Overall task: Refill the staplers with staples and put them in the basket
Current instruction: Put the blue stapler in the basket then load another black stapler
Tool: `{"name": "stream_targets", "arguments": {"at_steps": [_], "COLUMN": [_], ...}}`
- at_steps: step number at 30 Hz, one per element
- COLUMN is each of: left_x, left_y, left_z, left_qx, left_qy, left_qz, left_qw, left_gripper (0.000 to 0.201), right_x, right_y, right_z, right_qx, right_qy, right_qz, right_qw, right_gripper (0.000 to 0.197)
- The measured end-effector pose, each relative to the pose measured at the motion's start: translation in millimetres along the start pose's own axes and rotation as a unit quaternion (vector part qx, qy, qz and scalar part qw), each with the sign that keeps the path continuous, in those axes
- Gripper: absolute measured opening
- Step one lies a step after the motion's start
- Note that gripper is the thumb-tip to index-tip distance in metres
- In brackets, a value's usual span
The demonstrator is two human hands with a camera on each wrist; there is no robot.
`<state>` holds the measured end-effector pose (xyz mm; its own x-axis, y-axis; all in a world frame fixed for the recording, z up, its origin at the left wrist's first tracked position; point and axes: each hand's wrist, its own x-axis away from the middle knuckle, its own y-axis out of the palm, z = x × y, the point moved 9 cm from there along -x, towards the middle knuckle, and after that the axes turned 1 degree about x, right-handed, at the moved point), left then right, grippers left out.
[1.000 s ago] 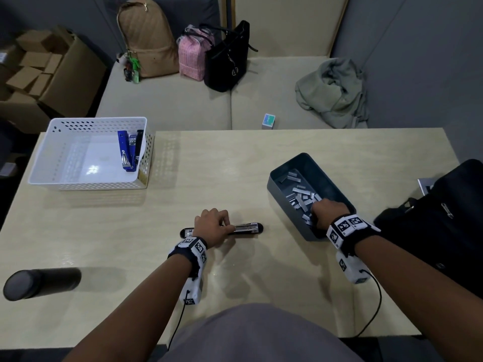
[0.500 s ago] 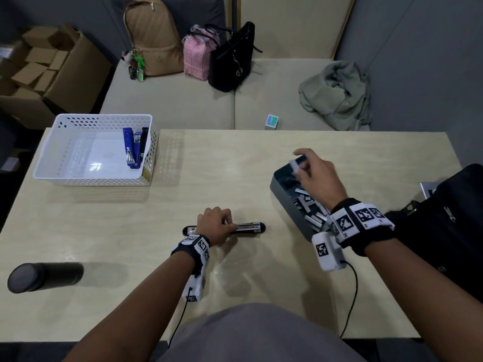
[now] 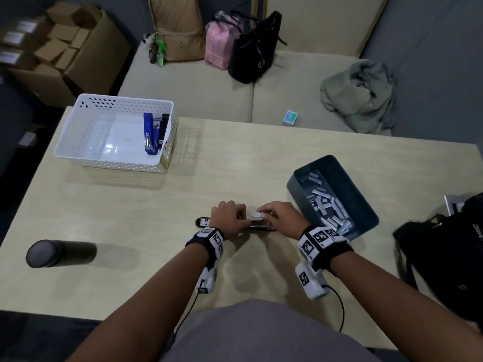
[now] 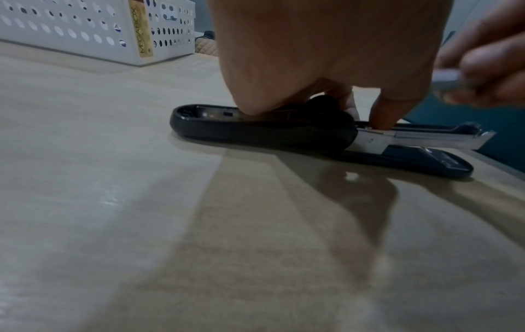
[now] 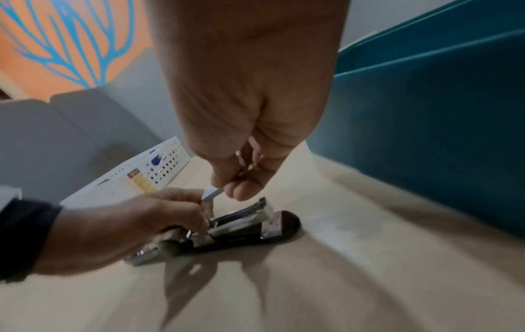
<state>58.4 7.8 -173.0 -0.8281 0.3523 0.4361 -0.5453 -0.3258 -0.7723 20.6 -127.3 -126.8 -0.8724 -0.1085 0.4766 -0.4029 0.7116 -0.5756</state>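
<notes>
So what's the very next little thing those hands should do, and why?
Probably lower the staple strip into the black stapler's open metal channel: the right hand pinches it just above, while the left hand holds the stapler flat on the table.

We count three staplers: one black stapler [image 3: 202,222] lying open on the worktop [image 3: 235,165], and a blue stapler [image 3: 149,134] and a second black one [image 3: 163,129] in the single white basket [image 3: 78,142]. One teal bin [image 3: 366,205] holds more staple strips [image 3: 326,202] than we can count. One dark bottle [image 3: 60,253] lies on the worktop. Three bags stand on the couch [image 3: 196,87]: one tan backpack [image 3: 177,30], one pink bag [image 3: 218,48], one black handbag [image 3: 254,53].
</notes>
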Motion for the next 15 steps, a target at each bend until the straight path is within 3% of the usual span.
{"name": "stream_targets", "arguments": {"at_steps": [3, 7, 10, 15], "left_x": [-1.2, -1.8, -1.4, -1.0], "left_y": [0.5, 1.1, 0.9, 1.2], "left_z": [-1.1, -2.1, -1.2, -1.4], "left_qx": [0.0, 0.0, -0.003, 0.004], "left_qy": [0.002, 0.002, 0.002, 0.0], "left_qz": [0.0, -0.002, -0.002, -0.003], "left_qw": [1.0, 1.0, 1.0, 1.0], "left_gripper": [0.023, 0.026, 0.024, 0.024], "right_x": [2.3, 7.3, 9.9, 14.8], "right_y": [3.5, 8.7, 11.0, 5.5], "right_z": [2.7, 3.3, 4.3, -10.7], "right_qx": [0.068, 0.063, 0.076, 0.222], "right_qy": [-0.025, -0.055, -0.045, -0.057], "right_qz": [-0.011, -0.016, -0.013, 0.04], "right_qw": [0.997, 0.996, 0.996, 0.972], "right_gripper": [0.025, 0.016, 0.021, 0.017]}}
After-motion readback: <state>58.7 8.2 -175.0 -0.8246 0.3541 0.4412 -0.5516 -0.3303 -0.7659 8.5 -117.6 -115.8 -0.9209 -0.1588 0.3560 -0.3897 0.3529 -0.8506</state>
